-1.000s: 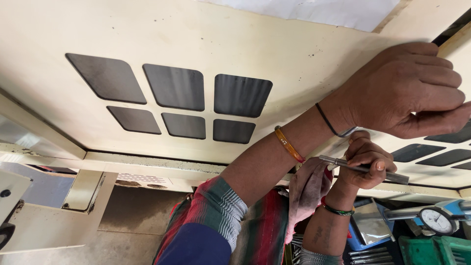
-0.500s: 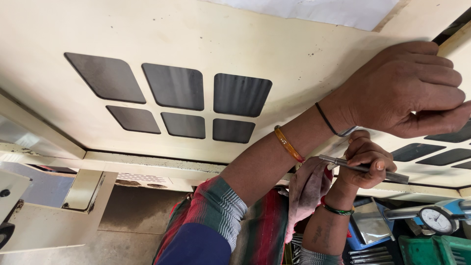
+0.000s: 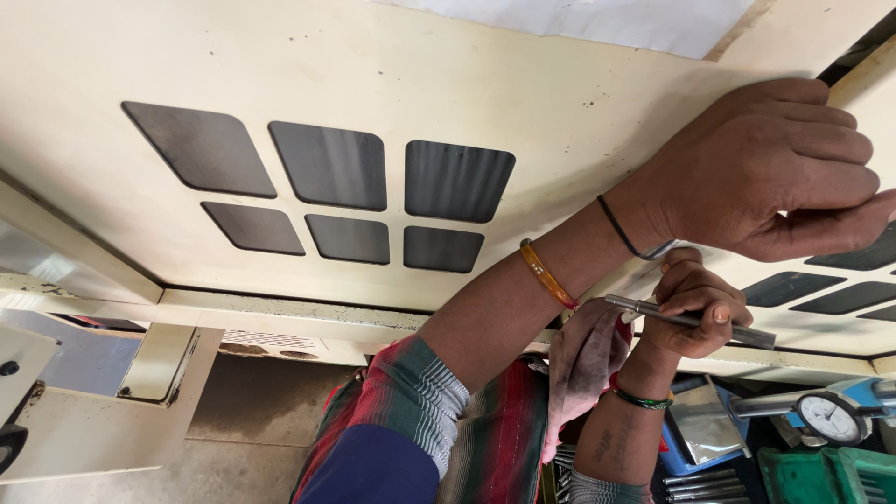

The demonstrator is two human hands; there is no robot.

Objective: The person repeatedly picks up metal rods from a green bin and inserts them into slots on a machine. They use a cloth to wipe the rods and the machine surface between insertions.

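My left hand point(image 3: 775, 168) lies across a cream metal panel point(image 3: 467, 75) with six dark window panes point(image 3: 355, 187), its fingers curled over the panel's edge by a dark gap at the top right. An orange bangle point(image 3: 549, 273) and a thin black band sit on that forearm. Just below, my right hand point(image 3: 691, 308) pinches a thin metal rod point(image 3: 747, 331) that lies level and points right. A pinkish cloth point(image 3: 583, 359) hangs from the same hand. The rod's far end sits under a second set of dark panes point(image 3: 821, 289).
A dial gauge point(image 3: 831, 415) on a metal stem lies at the bottom right above a green crate point(image 3: 821, 471). A blue box point(image 3: 691, 439) and several steel rods point(image 3: 691, 485) are beside my right wrist. A cream hinged bracket point(image 3: 159, 364) and concrete floor point(image 3: 233, 439) are lower left.
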